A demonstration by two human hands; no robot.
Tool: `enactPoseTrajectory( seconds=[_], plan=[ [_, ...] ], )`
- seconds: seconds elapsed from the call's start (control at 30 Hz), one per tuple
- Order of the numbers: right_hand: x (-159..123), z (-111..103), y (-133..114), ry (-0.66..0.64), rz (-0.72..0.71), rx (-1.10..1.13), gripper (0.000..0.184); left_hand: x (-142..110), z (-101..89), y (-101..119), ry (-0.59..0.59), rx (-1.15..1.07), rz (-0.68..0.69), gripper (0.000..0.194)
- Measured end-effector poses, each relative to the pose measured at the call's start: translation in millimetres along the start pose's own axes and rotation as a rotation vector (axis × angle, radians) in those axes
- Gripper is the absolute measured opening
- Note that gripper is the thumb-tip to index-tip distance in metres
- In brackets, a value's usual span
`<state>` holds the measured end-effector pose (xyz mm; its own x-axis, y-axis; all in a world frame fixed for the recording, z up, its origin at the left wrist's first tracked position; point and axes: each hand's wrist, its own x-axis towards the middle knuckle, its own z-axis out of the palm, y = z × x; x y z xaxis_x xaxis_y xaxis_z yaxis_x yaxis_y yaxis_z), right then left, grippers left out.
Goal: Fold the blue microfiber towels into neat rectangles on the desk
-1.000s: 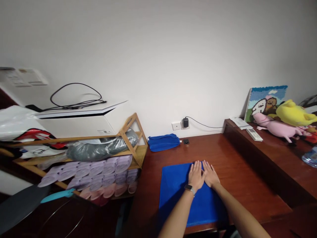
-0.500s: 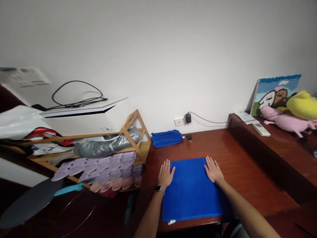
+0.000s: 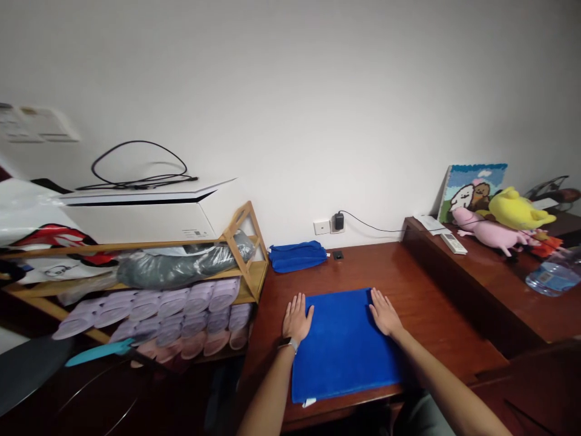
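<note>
- On the tabletop (image 3: 449, 321), a blue cloth (image 3: 342, 345) lay spread flat, with a white tag (image 3: 309, 402) at its near left corner.
- The left hand (image 3: 297, 318) rested palm down at the far left corner, its thumb over the edge; the right hand (image 3: 385, 312) mirrored it at the far right, a placement that probably kept the cloth smooth.
- On both hands the fingers were straight and fairly close together, thumbs apart, gripping nothing.
- A blue bundle (image 3: 297, 257) sat at the back, leaving the cloth room.
- To the left, a wooden rack (image 3: 256, 284) carried a white box (image 3: 140, 223), contents hidden, topped by a loose cable (image 3: 136, 143).
- Below, clear plastic wrapped something grey (image 3: 181, 267); slippers (image 3: 170, 303) overlapped in rows, likely saving room.
- Whether the clear bottle (image 3: 550, 277) at right held anything was hard to tell.
</note>
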<state>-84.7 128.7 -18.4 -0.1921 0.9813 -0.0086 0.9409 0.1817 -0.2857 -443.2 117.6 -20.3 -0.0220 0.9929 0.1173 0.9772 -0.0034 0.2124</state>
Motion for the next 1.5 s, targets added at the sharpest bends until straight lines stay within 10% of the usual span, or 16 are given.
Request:
enactPoseTrajectory(
  seconds=[0.37,0.63,0.73,1.07,1.5],
  plan=[
    [-35,13,-8,-0.022,0.032,0.002,0.071,6,-8.2,3,0.034,0.173,0.070,0.070],
    [-34,12,-6,-0.046,0.021,0.031,0.071,-45,36.3,171,0.047,-0.011,0.443,0.065],
    [-34,17,-3,-0.039,0.004,0.027,0.070,-62,49.6,194,-0.032,-0.037,0.445,0.067],
    [-33,11,-8,-0.047,0.049,-0.031,0.071,-116,2.6,10,0.072,0.085,0.033,0.072],
    [-125,28,-3,0.070,0.008,-0.039,0.070,-119,9.4,7,0.151,0.052,0.039,0.073]
  ],
)
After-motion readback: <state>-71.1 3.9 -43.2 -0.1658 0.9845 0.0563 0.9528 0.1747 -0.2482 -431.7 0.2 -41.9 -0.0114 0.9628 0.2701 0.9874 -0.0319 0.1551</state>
